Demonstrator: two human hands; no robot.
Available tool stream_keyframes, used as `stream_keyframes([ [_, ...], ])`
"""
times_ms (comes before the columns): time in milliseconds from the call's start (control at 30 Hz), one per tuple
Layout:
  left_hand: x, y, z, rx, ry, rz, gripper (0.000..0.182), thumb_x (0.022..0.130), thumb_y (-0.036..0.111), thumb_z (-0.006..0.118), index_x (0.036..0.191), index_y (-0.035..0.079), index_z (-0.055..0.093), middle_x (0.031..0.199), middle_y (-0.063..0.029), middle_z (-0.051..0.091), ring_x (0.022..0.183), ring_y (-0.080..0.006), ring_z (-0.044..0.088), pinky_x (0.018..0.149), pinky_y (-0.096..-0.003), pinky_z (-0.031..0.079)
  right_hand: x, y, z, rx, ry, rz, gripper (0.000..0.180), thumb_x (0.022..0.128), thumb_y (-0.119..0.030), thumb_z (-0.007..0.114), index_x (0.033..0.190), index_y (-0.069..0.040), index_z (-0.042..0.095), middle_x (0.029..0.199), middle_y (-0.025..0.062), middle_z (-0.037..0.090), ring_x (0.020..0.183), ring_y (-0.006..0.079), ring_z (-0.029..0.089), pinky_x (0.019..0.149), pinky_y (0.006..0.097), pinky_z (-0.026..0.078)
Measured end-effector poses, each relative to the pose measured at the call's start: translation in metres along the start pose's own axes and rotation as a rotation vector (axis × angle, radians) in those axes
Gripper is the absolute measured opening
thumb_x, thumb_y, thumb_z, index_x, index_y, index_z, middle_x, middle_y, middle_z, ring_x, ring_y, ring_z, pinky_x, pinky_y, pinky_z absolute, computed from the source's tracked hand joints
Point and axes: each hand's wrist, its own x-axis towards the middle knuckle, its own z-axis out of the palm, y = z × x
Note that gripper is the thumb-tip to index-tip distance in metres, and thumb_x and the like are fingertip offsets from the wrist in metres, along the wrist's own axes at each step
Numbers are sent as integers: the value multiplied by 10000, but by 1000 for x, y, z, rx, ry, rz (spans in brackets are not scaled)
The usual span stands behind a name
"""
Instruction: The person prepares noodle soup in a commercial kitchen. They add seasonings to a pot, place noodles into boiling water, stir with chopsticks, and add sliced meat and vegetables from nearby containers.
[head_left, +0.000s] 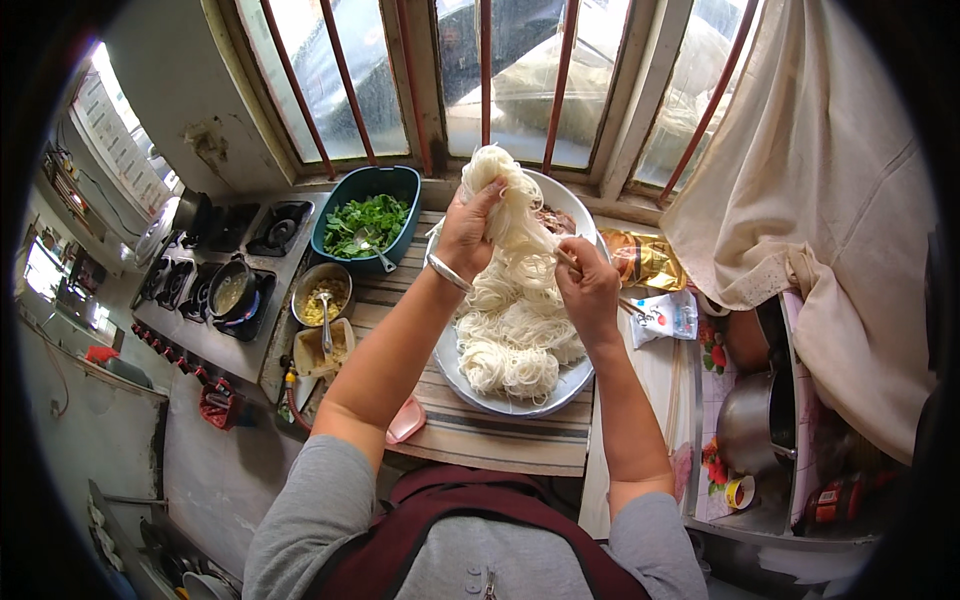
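My left hand (469, 229) grips a bundle of white rice noodles (491, 172) raised over a large pale basin (450, 367). Strands hang from it towards my right hand (589, 281), which is closed around wooden chopsticks (568, 259); their thin ends show again beyond the hand's lower side. Several coils of noodles (510, 367) lie heaped in the basin. Behind the raised bundle stands a white bowl (581, 202) with what looks like cooked meat (556, 221), partly hidden by the noodles and hands.
A teal tub (412, 217) of leafy greens, a metal bowl (346, 289) of yellow chopped food and a small plastic container (306, 356) stand left. Beyond them, a pan (232, 289) sits over a lit flame on the gas stove (232, 352). Packets (664, 319) and a curtain (810, 150) are right.
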Motion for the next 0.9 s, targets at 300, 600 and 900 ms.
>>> stream_keyframes([
  [300,-3,-5,11,64,55,108,278,810,88,648,1061,85,528,930,-32,606,840,-167,591,733,-328,508,-12,-3,-14,2,-31,30,350,711,20,662,1033,-75,566,1051,96,536,835,218,599,694,321,505],
  [600,4,11,10,15,113,66,190,847,118,605,1014,71,530,890,-67,617,783,-200,620,644,-354,542,-29,12,1,-222,-187,-170,363,721,49,597,1050,-101,559,779,45,562,629,202,571,577,291,468],
  [900,-20,1,33,18,-139,-117,296,859,184,594,1121,70,515,997,-67,605,908,-183,596,793,-340,493,4,-11,0,438,16,126,251,789,-15,647,1024,-6,558,801,54,577,722,112,566,623,222,461],
])
